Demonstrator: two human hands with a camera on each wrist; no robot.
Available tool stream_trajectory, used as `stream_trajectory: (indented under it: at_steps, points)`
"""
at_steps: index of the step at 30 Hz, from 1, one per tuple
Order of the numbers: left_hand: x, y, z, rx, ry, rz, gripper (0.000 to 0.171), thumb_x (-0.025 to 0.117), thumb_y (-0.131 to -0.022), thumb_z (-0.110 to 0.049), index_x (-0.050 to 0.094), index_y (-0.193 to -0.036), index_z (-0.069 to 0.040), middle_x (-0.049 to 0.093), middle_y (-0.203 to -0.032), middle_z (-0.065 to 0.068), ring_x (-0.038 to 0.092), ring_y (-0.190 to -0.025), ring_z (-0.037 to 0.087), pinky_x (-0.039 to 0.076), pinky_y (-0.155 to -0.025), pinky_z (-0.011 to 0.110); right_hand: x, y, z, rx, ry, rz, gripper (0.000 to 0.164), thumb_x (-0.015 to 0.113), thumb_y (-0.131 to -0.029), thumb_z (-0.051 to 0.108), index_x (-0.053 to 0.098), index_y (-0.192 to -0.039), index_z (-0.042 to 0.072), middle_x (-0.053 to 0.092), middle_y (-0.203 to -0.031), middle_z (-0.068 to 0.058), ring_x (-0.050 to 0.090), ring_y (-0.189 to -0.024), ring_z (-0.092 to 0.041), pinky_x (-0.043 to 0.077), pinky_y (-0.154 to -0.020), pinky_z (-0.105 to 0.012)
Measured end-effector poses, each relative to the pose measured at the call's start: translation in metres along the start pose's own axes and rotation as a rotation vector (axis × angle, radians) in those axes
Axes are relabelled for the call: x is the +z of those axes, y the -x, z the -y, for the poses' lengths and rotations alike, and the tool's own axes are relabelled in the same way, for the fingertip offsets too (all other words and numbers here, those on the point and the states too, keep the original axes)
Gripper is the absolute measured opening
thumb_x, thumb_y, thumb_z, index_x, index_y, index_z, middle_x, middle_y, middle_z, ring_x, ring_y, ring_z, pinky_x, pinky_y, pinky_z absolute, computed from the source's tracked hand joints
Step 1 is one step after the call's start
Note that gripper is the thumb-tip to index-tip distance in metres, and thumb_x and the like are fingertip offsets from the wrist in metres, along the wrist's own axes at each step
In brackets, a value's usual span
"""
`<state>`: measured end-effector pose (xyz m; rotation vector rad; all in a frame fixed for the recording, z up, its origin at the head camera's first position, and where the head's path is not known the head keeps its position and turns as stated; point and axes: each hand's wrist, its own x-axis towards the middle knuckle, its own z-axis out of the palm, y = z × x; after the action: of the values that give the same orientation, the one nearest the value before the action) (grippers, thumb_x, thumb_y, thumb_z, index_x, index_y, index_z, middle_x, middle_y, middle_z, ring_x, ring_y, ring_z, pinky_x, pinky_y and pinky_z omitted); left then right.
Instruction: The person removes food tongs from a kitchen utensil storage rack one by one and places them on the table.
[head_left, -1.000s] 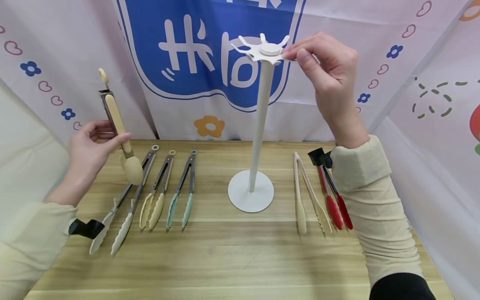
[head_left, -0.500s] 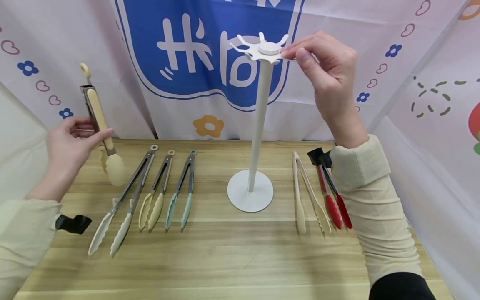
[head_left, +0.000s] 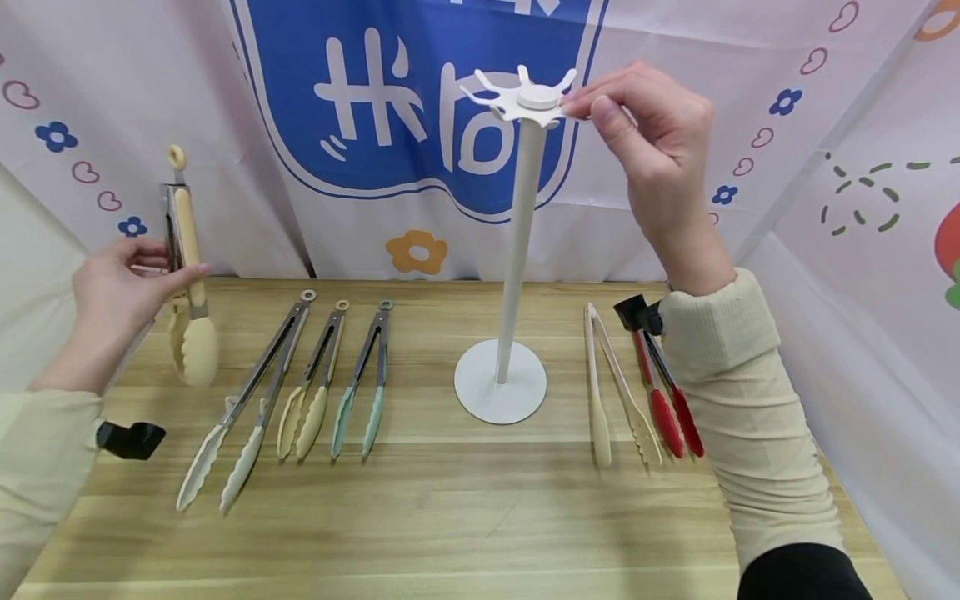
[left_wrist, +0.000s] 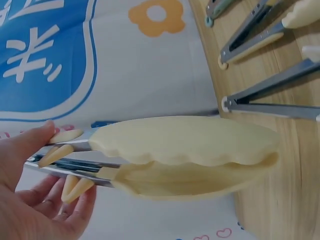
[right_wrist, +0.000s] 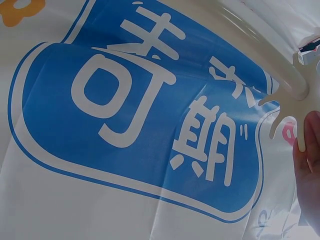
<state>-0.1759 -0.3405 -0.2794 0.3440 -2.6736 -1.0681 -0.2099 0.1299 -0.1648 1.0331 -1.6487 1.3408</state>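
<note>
My left hand (head_left: 120, 283) grips a pair of cream-tipped tongs (head_left: 198, 354) by its steel handles at the far left. The tongs hang nearly upright, ring (head_left: 177, 157) at the top and scalloped heads pointing down. In the left wrist view the two cream heads (left_wrist: 185, 140) lie close together, with thumb and fingers (left_wrist: 82, 210) on opposite sides of the handles. My right hand (head_left: 663, 146) pinches a hook arm at the top of a white utensil stand (head_left: 522, 242). Several bare hooks (right_wrist: 275, 122) spread from its top.
On the wooden table (head_left: 450, 517) left of the stand lie white-tipped tongs (head_left: 243, 467), small cream tongs (head_left: 311, 425) and teal tongs (head_left: 373, 421). Right of it are beige tongs (head_left: 600, 421) and red tongs (head_left: 666, 421). A printed cloth (head_left: 360, 233) hangs behind.
My left hand has moved left with the cream-tipped tongs, away from above the white-tipped ones, and the tongs have swung more upright. My right hand stays at the stand's top.
</note>
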Motion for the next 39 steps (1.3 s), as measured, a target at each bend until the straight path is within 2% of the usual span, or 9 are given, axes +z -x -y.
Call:
stream_trajectory:
  at_steps: [5,9,14,19,22,27,34,39]
  points:
    - [-0.003,-0.008,0.009,0.026,-0.162,0.064,0.055,0.070,-0.075,-0.043,0.052,-0.103,0.000,0.042,-0.063,-0.032,0.042,-0.054,-0.013,0.041,-0.048,0.016,0.000,0.000,0.000,0.000,-0.003,-0.002,0.018,0.048,-0.083,-0.006,0.063,-0.077,-0.014,0.064,-0.078,0.009,0.058,-0.079,-0.014,0.047,-0.075,-0.025]
    - [-0.003,-0.012,0.017,0.013,-0.216,0.121,0.061,0.071,-0.075,-0.045,0.050,-0.104,0.004,0.055,-0.071,-0.014,0.044,-0.055,-0.009,0.043,-0.048,0.020,0.000,0.000,0.000,-0.002,0.001,0.005,0.018,0.048,-0.083,-0.006,0.063,-0.078,-0.014,0.064,-0.079,0.009,0.058,-0.079,-0.013,0.047,-0.075,-0.025]
    - [-0.002,-0.014,0.027,0.009,-0.261,0.170,0.064,0.071,-0.075,-0.043,0.048,-0.106,0.008,0.062,-0.080,0.012,0.049,-0.060,0.003,0.044,-0.051,0.025,0.000,0.000,0.001,-0.003,0.005,0.012,0.019,0.048,-0.084,-0.005,0.064,-0.078,-0.014,0.064,-0.079,0.009,0.058,-0.079,-0.013,0.047,-0.075,-0.025]
    - [0.003,-0.014,0.034,0.002,-0.296,0.240,0.061,0.070,-0.076,-0.042,0.049,-0.101,0.010,0.060,-0.084,0.023,0.055,-0.069,0.027,0.044,-0.055,0.033,-0.001,0.000,0.001,0.003,0.016,0.013,0.019,0.048,-0.084,-0.005,0.064,-0.078,-0.013,0.064,-0.079,0.010,0.058,-0.079,-0.012,0.046,-0.075,-0.025]
    - [0.005,-0.014,0.040,-0.024,-0.327,0.288,0.063,0.067,-0.077,-0.046,0.049,-0.097,0.011,0.057,-0.084,0.022,0.053,-0.074,0.034,0.042,-0.056,0.036,-0.001,0.000,0.001,0.004,0.017,0.009,0.019,0.048,-0.084,-0.005,0.064,-0.078,-0.013,0.064,-0.079,0.009,0.058,-0.079,-0.012,0.046,-0.075,-0.025]
    - [0.010,-0.013,0.050,-0.039,-0.356,0.313,0.066,0.068,-0.076,-0.049,0.048,-0.096,0.011,0.054,-0.087,0.026,0.050,-0.076,0.035,0.041,-0.055,0.034,0.000,0.000,0.001,-0.005,0.013,0.009,0.018,0.048,-0.084,-0.005,0.064,-0.078,-0.013,0.064,-0.079,0.009,0.058,-0.079,-0.012,0.047,-0.075,-0.025]
    - [0.021,-0.014,0.063,-0.033,-0.367,0.339,0.060,0.070,-0.072,-0.048,0.047,-0.085,0.006,0.051,-0.077,0.014,0.045,-0.069,0.027,0.036,-0.052,0.029,0.000,0.000,0.001,-0.003,0.011,0.003,0.018,0.048,-0.084,-0.005,0.064,-0.078,-0.013,0.064,-0.079,0.009,0.058,-0.079,-0.012,0.046,-0.075,-0.025]
    - [0.028,-0.015,0.069,-0.012,-0.367,0.397,0.049,0.070,-0.074,-0.042,0.047,-0.076,0.001,0.050,-0.066,0.006,0.044,-0.061,0.021,0.036,-0.051,0.029,0.000,0.000,0.002,-0.005,0.005,-0.002,0.018,0.048,-0.083,-0.006,0.064,-0.077,-0.014,0.064,-0.078,0.008,0.059,-0.079,-0.013,0.046,-0.075,-0.025]
